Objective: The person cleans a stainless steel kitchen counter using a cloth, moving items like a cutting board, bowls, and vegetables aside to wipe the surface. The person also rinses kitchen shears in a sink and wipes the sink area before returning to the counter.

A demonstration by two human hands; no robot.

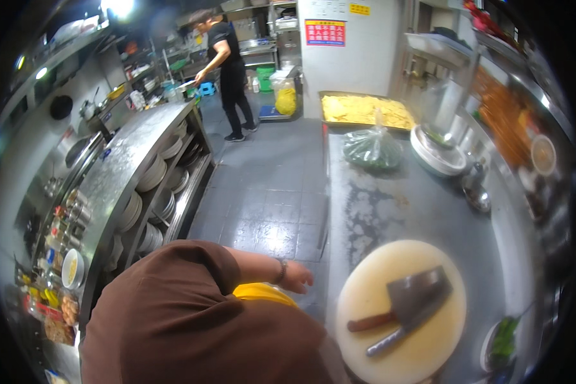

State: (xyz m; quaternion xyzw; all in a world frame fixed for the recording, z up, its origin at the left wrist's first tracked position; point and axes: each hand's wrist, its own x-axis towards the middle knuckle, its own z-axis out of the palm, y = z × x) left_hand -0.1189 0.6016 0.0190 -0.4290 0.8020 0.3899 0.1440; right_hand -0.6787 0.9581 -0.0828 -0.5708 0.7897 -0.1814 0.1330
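My left hand hangs beside the steel worktable's near edge, over the floor, with a dark bracelet at the wrist. Its fingers are loosely bent and nothing shows in them. Out of view is my right hand. To the right of my left hand, a thick round cutting board rests on the worktable. Two cleavers lie on it, partly overlapping: one has a wooden handle, the other a metal handle. My brown sleeve and a yellow apron fill the lower middle.
A knotted plastic bag of greens, white bowls and a tray of yellow slices stand farther along. A metal ladle lies near the right side. Stacked plates fill the left counter's shelves. Another person stands beyond the aisle.
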